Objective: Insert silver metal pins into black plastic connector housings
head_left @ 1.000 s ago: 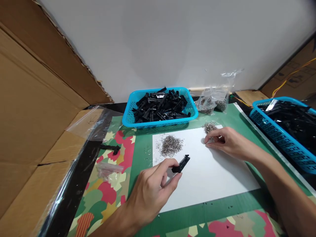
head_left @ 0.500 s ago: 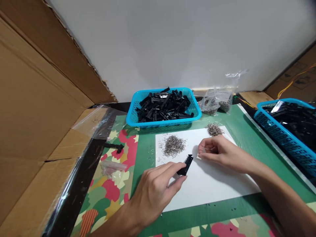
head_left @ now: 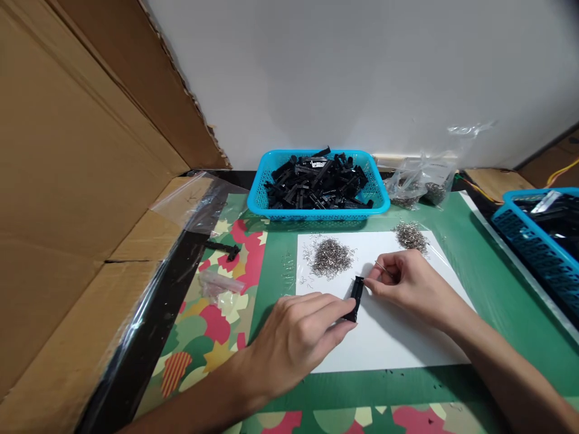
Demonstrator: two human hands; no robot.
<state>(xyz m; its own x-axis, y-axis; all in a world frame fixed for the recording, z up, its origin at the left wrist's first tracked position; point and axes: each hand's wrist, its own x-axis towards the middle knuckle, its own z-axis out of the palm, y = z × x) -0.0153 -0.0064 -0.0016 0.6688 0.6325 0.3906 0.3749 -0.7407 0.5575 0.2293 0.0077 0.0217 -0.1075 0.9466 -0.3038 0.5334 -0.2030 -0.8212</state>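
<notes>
At the far left stands brown cardboard (head_left: 81,138), which fills more of the view than 1 second ago, the view having swung left. Beside it a clear bag (head_left: 194,196) and a lone black piece (head_left: 225,248) lie where they lay earlier, with a small plastic bag (head_left: 219,286) just below them.

The left hand (head_left: 307,331) holds a black part (head_left: 357,294) pinched at its lower end between thumb and fingers. The part is over the white sheet (head_left: 384,349), and its far end has swung round to point more nearly straight away from the person than before. Beyond the hand, the left pile of tiny metal pieces (head_left: 332,257) looks unchanged, as does the blue basket (head_left: 319,214) of black parts behind it.

The biggest change is in the right hand (head_left: 407,280): 1 second ago its fingertips were at the edge of the right pile (head_left: 411,237); now they are narrowed together at the part's far end. A thin, light sliver (head_left: 383,267) shows at its fingers; whether the fingertips touch the part, I cannot tell.
</notes>
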